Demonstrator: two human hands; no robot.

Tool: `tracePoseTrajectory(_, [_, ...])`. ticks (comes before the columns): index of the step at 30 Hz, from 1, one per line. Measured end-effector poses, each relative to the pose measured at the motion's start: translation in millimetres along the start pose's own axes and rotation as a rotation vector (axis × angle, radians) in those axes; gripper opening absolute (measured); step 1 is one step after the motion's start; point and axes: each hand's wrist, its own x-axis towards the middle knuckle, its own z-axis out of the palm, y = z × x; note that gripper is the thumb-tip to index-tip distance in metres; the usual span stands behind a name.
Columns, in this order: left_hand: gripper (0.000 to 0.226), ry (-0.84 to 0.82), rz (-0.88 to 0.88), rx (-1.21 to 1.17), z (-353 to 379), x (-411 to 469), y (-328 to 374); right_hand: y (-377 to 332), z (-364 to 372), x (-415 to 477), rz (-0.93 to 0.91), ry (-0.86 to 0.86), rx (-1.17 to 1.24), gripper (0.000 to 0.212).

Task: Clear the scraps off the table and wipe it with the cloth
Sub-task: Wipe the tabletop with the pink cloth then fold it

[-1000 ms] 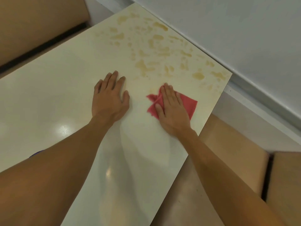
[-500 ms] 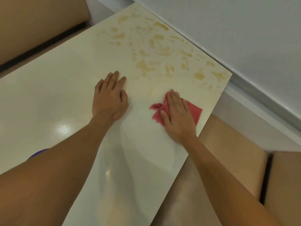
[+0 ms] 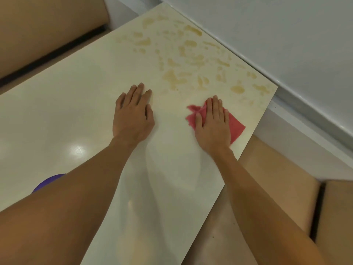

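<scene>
A cream table (image 3: 66, 115) fills the view. Yellowish-brown smears (image 3: 187, 60) cover its far right corner. My right hand (image 3: 213, 123) lies flat with straight fingers on a red cloth (image 3: 236, 127), pressing it to the tabletop just short of the smears, near the table's right edge. My left hand (image 3: 133, 113) rests flat on the bare tabletop to the left of the cloth, fingers straight and together.
A grey wall (image 3: 286, 35) with a pale ledge runs along the far right. Tan bench seats (image 3: 286, 169) stand to the right and another tan bench (image 3: 38, 31) at the far left. A purple object (image 3: 47, 183) peeks out under my left forearm.
My right hand slid the red cloth toward the right edge and a little nearer to me, then back up slightly. My left hand stayed in place.
</scene>
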Motion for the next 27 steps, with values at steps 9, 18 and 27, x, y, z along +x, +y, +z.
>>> tracePoseTrajectory(9, [0.051, 0.031, 0.023, -0.013, 1, -1, -3, 12, -5, -34, -0.466, -0.081, -0.001, 0.065])
tracePoseTrajectory(18, [0.050, 0.054, 0.012, -0.023, 3, 0, -3, -32, -1, 18, -0.242, -0.067, 0.010, 0.069])
tracePoseTrajectory(27, [0.054, 0.042, -0.036, -0.005, -11, 29, -20, -11, 0, 51, 0.054, -0.017, 0.004, 0.074])
